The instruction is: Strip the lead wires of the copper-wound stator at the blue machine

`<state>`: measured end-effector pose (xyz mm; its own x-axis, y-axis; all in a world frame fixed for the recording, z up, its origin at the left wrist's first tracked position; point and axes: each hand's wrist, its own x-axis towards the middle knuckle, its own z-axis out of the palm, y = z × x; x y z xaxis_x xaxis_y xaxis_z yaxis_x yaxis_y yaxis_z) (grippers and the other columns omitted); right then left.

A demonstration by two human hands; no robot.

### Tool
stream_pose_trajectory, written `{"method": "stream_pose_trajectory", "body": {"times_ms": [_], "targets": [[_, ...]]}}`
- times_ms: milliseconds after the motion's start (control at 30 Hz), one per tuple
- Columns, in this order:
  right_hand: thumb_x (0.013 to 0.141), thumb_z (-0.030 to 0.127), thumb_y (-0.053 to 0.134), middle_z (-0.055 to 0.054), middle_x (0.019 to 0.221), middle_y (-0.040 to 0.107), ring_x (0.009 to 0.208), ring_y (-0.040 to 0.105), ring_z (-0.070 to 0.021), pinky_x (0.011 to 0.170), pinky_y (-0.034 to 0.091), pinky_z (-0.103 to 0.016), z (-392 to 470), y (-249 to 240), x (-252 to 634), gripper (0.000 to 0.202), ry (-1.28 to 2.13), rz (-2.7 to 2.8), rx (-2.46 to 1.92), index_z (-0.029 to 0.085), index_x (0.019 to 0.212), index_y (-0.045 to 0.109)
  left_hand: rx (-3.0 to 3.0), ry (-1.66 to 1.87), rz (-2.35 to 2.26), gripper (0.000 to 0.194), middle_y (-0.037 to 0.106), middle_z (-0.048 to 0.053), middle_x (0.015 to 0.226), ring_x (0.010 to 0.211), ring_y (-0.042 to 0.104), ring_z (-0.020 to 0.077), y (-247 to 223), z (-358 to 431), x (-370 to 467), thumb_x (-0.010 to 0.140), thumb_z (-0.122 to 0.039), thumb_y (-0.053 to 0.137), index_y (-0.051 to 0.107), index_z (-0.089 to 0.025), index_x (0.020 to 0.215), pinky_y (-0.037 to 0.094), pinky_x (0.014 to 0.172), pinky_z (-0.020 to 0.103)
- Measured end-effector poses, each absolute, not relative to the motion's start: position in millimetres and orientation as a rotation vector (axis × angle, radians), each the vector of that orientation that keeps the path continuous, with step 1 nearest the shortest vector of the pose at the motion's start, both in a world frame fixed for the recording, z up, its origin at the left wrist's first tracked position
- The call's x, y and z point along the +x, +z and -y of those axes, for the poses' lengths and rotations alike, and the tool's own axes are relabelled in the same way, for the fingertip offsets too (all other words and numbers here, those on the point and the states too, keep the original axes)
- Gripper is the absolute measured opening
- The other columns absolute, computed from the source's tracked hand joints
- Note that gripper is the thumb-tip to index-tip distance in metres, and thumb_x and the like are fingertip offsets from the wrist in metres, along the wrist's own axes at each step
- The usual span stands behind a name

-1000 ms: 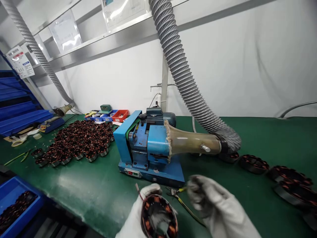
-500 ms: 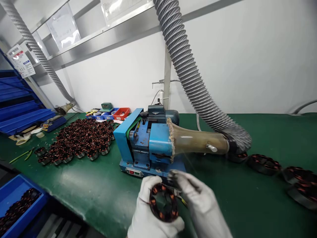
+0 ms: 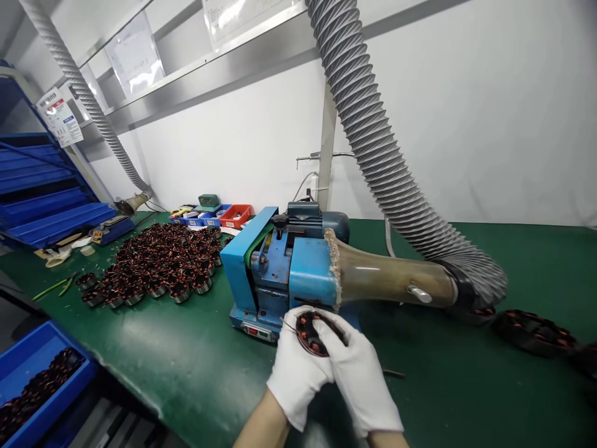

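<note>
Left hand [image 3: 298,373] and right hand [image 3: 357,373], both gloved, fingers closed around one wound coil [image 3: 311,330], held against blue machine [image 3: 280,274] near table's [image 3: 186,354] front edge.

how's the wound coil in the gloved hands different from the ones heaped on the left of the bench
The held coil is single, lifted off the bench and tipped on edge against the blue machine; the heaped coils are many and rest on the green bench, most lying flat. The left hand and right hand partly cover the held coil; the heap lies untouched. Both show copper windings on dark round cores.
</note>
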<state>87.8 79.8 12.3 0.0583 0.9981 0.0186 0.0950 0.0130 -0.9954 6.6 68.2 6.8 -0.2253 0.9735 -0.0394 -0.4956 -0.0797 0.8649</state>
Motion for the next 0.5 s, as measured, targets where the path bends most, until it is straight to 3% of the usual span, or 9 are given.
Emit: {"method": "stream_pose_trajectory", "body": {"times_ms": [233, 400, 500], "targets": [[0.07, 0.046, 0.058, -0.011, 0.097, 0.072, 0.094, 0.065, -0.0301, 0.088, 0.048, -0.04, -82.3, 17.1, 88.5, 0.037, 1.104, 1.219, -1.322, 0.017, 0.09, 0.07, 0.654, 1.564, -0.907, 0.058, 0.069, 0.005, 0.087, 0.082, 0.065, 0.0195, 15.0, -73.3, 9.4, 0.033, -0.007, 0.081, 0.057, -0.018, 0.084, 0.05, 0.081, 0.03], [0.073, 0.047, 0.057, -0.011, 0.099, 0.072, 0.094, 0.065, -0.0297, 0.087, 0.05, -0.038, -68.6, 14.0, 93.5, 0.038, 1.094, 1.256, -1.316, 0.017, 0.093, 0.07, 0.62, 1.522, -0.895, 0.033, 0.067, 0.005, 0.079, 0.078, 0.065, 0.0195, 7.9, -63.4, 7.4, 0.057, -0.033, 0.076, 0.058, -0.019, 0.08, 0.052, 0.078, 0.033], [0.071, 0.05, 0.06, -0.009, 0.103, 0.071, 0.098, 0.064, -0.03, 0.086, 0.05, -0.035, -42.7, 6.6, 96.0, 0.039, 1.085, 1.321, -1.307, 0.021, 0.095, 0.071, 0.689, 1.492, -0.934, 0.034, 0.067, 0.006, 0.087, 0.082, 0.064, 0.0213, -1.8, -36.0, -2.7, 0.061, -0.033, 0.074, 0.064, -0.022, 0.092, 0.052, 0.076, 0.033]]}}
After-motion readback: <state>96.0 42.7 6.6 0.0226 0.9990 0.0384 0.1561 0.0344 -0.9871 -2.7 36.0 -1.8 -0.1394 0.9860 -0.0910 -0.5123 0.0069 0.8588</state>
